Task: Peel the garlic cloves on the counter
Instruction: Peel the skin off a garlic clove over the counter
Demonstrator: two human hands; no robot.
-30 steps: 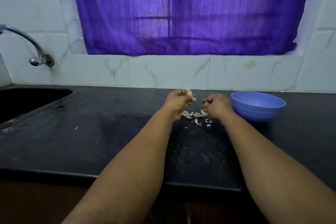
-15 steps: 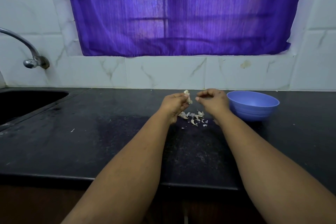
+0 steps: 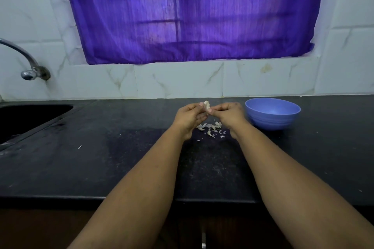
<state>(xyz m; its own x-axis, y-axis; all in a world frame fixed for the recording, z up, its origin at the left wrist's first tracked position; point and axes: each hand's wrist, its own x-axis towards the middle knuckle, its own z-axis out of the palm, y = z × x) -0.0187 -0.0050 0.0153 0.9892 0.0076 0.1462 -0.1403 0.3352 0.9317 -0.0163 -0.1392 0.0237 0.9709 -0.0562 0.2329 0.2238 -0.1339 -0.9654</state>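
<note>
My left hand [image 3: 189,116] holds a pale garlic clove [image 3: 206,105] up above the black counter [image 3: 121,159], pinched between thumb and fingers. My right hand [image 3: 228,115] meets it from the right, its fingertips pinching the clove's side. Below the two hands lies a small heap of garlic cloves and loose skins [image 3: 211,128] on the counter. How much skin is still on the held clove is too small to tell.
A blue bowl [image 3: 273,114] stands just right of my right hand. A dark sink [image 3: 26,117] is set into the counter at the far left, with a metal tap [image 3: 30,66] above it. One stray skin flake [image 3: 79,147] lies left of centre. A tiled wall backs the counter.
My right hand has moved left and up from the heap to meet the clove in my left hand. The left hand has kept hold of the clove.
</note>
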